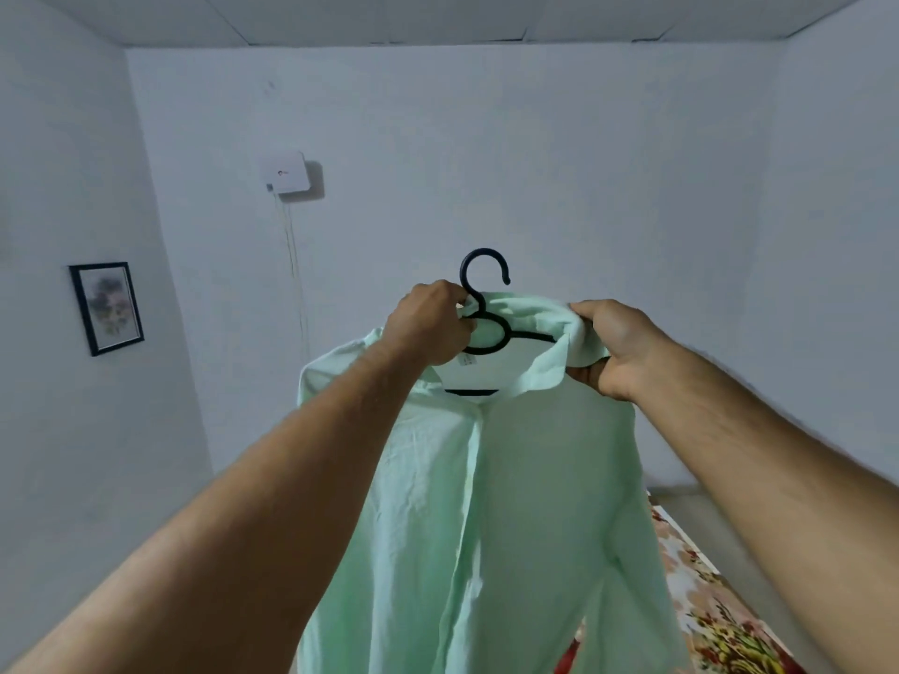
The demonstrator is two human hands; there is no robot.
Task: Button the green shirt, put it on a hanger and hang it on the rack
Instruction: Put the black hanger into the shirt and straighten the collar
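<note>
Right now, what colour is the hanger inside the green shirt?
Black: the hanger shows dark against the pale green shirt, seen best in the head view.

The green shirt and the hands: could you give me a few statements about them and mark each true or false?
1. The black hanger is inside the green shirt. True.
2. The left hand holds the shirt's hem. False: it grips near the hanger's neck at the collar.
3. The right hand pinches the collar. True.
4. The hook is over a rack rail. False: the hook is free in the air and no rack shows.
</note>
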